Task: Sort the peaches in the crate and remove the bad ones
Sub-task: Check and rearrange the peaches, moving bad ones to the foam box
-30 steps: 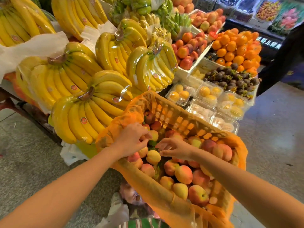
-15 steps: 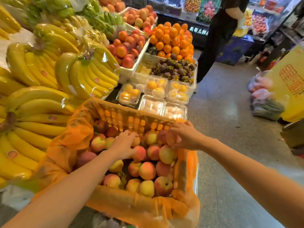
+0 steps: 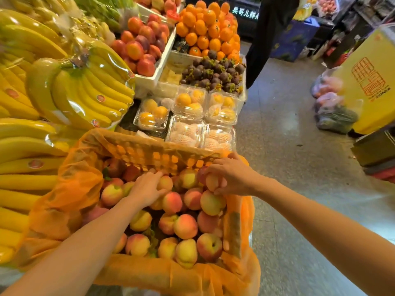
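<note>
An orange crate (image 3: pixel 154 155) lined with thin orange plastic stands in front of me, filled with several red-yellow peaches (image 3: pixel 184 226). My right hand (image 3: pixel 232 175) is over the crate's far right corner and grips one peach (image 3: pixel 211 181), lifted slightly above the pile. My left hand (image 3: pixel 147 188) lies palm down on the peaches in the crate's middle, fingers curled over a peach (image 3: pixel 165 183) there.
Bunches of bananas (image 3: pixel 81 88) crowd the stall on the left. Behind the crate are clear boxes of fruit (image 3: pixel 190 101), mangosteens (image 3: pixel 213 71), oranges (image 3: pixel 205 30) and nectarines. A person in black (image 3: pixel 267 39) stands in the aisle. Bags (image 3: pixel 329 103) and a yellow box (image 3: pixel 372 82) sit at right.
My view has swung right across the stall. My right hand moved from the crate's middle to its far right corner and took hold of a peach. My left hand shifted onto the middle peaches.
</note>
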{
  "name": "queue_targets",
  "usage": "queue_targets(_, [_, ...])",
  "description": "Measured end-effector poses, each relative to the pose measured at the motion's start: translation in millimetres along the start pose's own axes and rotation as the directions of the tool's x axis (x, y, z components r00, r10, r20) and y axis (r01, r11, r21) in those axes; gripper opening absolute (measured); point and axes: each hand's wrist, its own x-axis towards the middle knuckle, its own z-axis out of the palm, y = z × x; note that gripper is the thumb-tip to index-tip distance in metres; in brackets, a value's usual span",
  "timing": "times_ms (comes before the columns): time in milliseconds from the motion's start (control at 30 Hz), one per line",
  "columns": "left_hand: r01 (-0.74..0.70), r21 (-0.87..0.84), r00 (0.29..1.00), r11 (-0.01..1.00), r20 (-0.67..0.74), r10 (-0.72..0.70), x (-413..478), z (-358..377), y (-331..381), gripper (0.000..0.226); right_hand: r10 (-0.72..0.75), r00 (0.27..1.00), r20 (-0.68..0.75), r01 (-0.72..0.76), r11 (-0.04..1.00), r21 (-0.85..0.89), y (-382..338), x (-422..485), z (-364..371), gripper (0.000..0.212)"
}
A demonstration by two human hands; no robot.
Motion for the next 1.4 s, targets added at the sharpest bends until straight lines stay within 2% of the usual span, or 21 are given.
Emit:
queue_targets(67, [-0.003, -0.050, 1.000, 0.999, -0.009, 0.002, -3, -3, -5, 0.058, -0.020, 0.999, -0.035, 0.027, 0.980, 0.198, -1, 3, 1, 0.058])
queue_targets(133, [0.000, -0.241, 1.000, 0.971, -0.021, -0.005, -8, -9, -12, 0.055, 0.010, 0.997, -0.075, 0.028, 0.874, 0.486, -6, 7, -2, 0.057])
queue_targets(233, [0.030, -0.644, 0.999, 0.764, 0.010, -0.032, -23, -27, -19, 0.043, 0.098, 0.994, -0.051, -0.028, 0.668, 0.744, -23, 14, -10, 0.055])
queue_targets(333, [0.089, -0.806, 0.995, 0.585, 0.044, -0.091, -39, -42, -22, 0.027, 0.114, 0.993, 0.013, -0.073, 0.542, 0.837, -43, 27, -14, 0.047])
queue_targets(367, [0.109, -0.847, 0.992, 0.521, 0.059, -0.112, -45, -44, -24, 0.029, 0.116, 0.993, 0.025, -0.082, 0.521, 0.849, -50, 32, -15, 0.044])
queue_targets(467, [0.119, -0.943, 0.986, 0.312, 0.076, -0.148, -64, -53, -31, 0.052, 0.124, 0.991, 0.056, -0.105, 0.438, 0.893, -68, 46, -10, 0.033])
queue_targets(567, [0.059, -0.975, 0.977, 0.215, 0.012, -0.214, -83, -63, -39, 0.072, 0.152, 0.983, 0.106, -0.157, 0.380, 0.912, -85, 65, -2, 0.036])
queue_targets(700, [-0.055, -0.984, 0.942, 0.166, -0.107, -0.318, -104, -74, -53, 0.074, 0.152, 0.979, 0.139, -0.193, 0.450, 0.872, -105, 97, 20, 0.047])
queue_targets(833, [-0.097, -0.977, 0.901, 0.192, -0.168, -0.400, -118, -74, -66, 0.089, 0.136, 0.983, 0.126, -0.185, 0.655, 0.732, -123, 120, 44, 0.055])
queue_targets(933, [-0.101, -0.975, 0.896, 0.198, -0.176, -0.408, -128, -72, -70, 0.064, 0.065, 0.988, 0.140, -0.138, 0.772, 0.621, -136, 130, 64, 0.055])
queue_targets(1000, [-0.097, -0.974, 0.898, 0.206, -0.175, -0.405, -133, -71, -71, 0.059, 0.034, 0.990, 0.134, -0.103, 0.824, 0.556, -144, 134, 77, 0.056])
queue_targets(1200, [-0.079, -0.979, 0.897, 0.189, -0.153, -0.414, -138, -64, -77, 0.059, 0.113, 0.990, 0.079, -0.138, 0.828, 0.543, -155, 141, 97, 0.050])
queue_targets(1300, [-0.058, -0.977, 0.899, 0.207, -0.141, -0.415, -140, -64, -78, 0.063, 0.132, 0.984, 0.121, -0.177, 0.829, 0.531, -149, 144, 99, 0.049])
queue_targets(1400, [-0.035, -0.973, 0.904, 0.226, -0.128, -0.409, -141, -63, -77, 0.065, 0.058, 0.976, 0.210, -0.172, 0.798, 0.578, -144, 142, 96, 0.056])
